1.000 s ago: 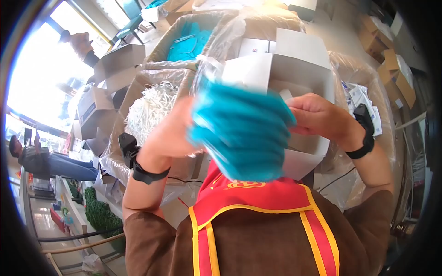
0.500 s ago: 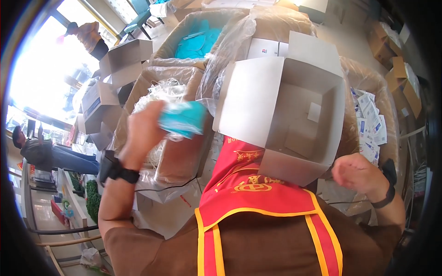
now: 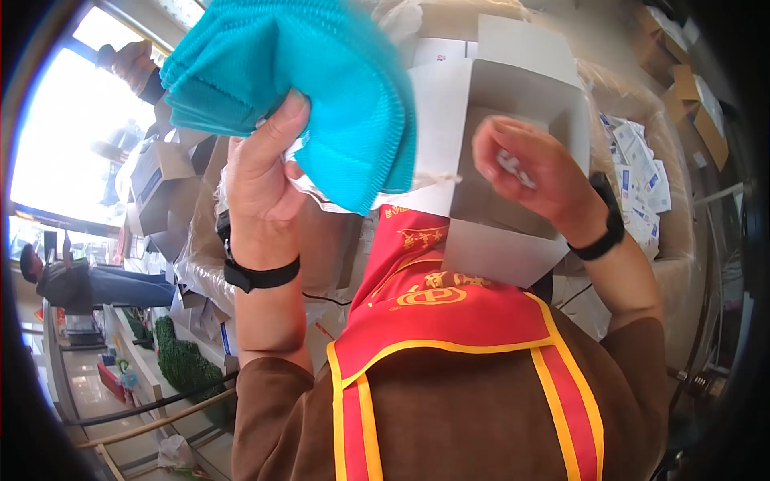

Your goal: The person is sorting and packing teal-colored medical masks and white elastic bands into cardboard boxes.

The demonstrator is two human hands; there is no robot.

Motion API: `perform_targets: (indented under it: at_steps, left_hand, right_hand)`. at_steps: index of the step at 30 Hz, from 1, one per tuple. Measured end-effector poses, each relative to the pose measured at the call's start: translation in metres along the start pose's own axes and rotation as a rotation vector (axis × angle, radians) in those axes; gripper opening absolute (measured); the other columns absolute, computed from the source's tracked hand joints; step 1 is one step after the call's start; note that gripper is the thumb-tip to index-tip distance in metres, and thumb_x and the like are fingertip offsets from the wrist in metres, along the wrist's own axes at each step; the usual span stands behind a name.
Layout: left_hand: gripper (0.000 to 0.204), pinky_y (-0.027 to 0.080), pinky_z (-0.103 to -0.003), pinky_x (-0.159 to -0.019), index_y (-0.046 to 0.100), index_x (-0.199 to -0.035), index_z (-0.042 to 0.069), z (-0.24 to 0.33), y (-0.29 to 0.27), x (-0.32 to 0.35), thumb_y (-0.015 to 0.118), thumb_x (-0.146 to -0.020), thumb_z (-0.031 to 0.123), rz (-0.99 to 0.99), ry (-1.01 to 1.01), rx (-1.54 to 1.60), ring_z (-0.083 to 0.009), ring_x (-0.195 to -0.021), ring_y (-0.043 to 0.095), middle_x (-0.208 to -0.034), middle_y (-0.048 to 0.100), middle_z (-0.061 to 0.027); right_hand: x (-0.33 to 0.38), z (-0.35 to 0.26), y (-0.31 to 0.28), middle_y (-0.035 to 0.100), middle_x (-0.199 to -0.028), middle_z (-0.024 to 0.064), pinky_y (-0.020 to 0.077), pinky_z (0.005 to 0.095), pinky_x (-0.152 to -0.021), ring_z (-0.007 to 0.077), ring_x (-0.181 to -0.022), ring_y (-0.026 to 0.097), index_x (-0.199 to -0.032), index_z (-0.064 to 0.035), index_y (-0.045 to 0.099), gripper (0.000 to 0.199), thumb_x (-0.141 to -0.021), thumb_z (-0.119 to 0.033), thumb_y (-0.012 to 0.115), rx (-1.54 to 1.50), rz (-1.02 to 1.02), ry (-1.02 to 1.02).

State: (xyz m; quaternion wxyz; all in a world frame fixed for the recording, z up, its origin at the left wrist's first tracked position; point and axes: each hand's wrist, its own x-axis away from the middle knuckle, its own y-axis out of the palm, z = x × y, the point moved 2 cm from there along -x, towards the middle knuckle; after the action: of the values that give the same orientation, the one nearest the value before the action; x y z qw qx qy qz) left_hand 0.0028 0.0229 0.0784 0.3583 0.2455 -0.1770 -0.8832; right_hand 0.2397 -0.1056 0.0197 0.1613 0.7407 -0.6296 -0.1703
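Held up high at the left, close to the camera, is a stack of teal face masks (image 3: 337,88), with a white edge underneath. My left hand (image 3: 269,172) is closed on the stack, its thumb over the front. Pale strands trail from the masks toward the right. My right hand (image 3: 529,172) is curled above the open white cardboard box (image 3: 501,248), apart from the masks. Small white looped bits (image 3: 513,167) show among its fingers; their kind is unclear. Part of the box's inside is hidden behind this hand.
Right of the box, a plastic-lined carton (image 3: 680,192) holds white printed packets (image 3: 638,172). Partly covered by my left arm is another lined carton (image 3: 200,248). Grey cartons (image 3: 164,180) are stacked at the left. Two people (image 3: 132,68) (image 3: 76,272) are farther off.
My left hand has lifted the teal masks up toward the camera, where they look much larger. My right hand has moved from the box's right side to above its opening.
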Motion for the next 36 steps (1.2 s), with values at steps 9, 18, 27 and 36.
perform_targets:
  at_steps: [9,18,27,36]
  left_hand:
    - [0.027,0.044,-0.015,-0.043,0.055,-0.119,-0.004,-0.025,0.061,-0.021,0.052,-0.095,0.006,-0.195,-0.052,0.349,-0.0079,-0.059,0.060,-0.102,0.067,-0.0115]
    - [0.022,0.049,-0.025,-0.043,0.058,-0.106,-0.006,-0.024,0.045,-0.035,0.050,-0.097,0.012,-0.080,-0.048,0.333,-0.0097,-0.044,0.051,-0.082,0.066,-0.0134]
    - [0.023,0.049,-0.021,-0.048,0.056,-0.105,-0.009,-0.021,0.045,-0.045,0.045,-0.097,0.009,-0.149,-0.032,0.387,-0.0083,-0.048,0.054,-0.086,0.066,-0.0203]
    - [0.023,0.050,-0.022,-0.050,0.054,-0.102,-0.011,-0.020,0.031,-0.054,0.049,-0.096,0.010,-0.155,-0.023,0.406,-0.0083,-0.048,0.055,-0.091,0.064,-0.0263]
  right_hand:
    - [-0.039,0.023,0.030,0.057,-0.067,-0.0009,0.0291,0.0159,-0.042,0.0023,-0.050,0.042,-0.095,0.0001,0.069,0.049,-0.096,-0.046,0.053,-0.004,0.014,0.076]
    - [-0.029,0.040,0.044,0.059,-0.069,-0.0003,0.0308,0.0185,-0.046,0.0040,-0.054,0.044,-0.084,-0.0023,0.068,0.066,-0.092,-0.064,0.045,0.021,-0.076,0.183]
    - [-0.023,0.043,0.056,0.053,-0.074,-0.0026,0.0257,0.0174,-0.043,0.0029,-0.053,0.037,-0.090,-0.0060,0.061,0.042,-0.098,-0.046,0.050,0.082,-0.380,0.275]
    - [-0.018,0.048,0.068,0.060,-0.085,0.0044,0.0340,0.0188,-0.059,0.0054,-0.067,0.043,-0.097,-0.0040,0.059,0.035,-0.097,-0.039,0.053,-0.118,-0.378,0.349]
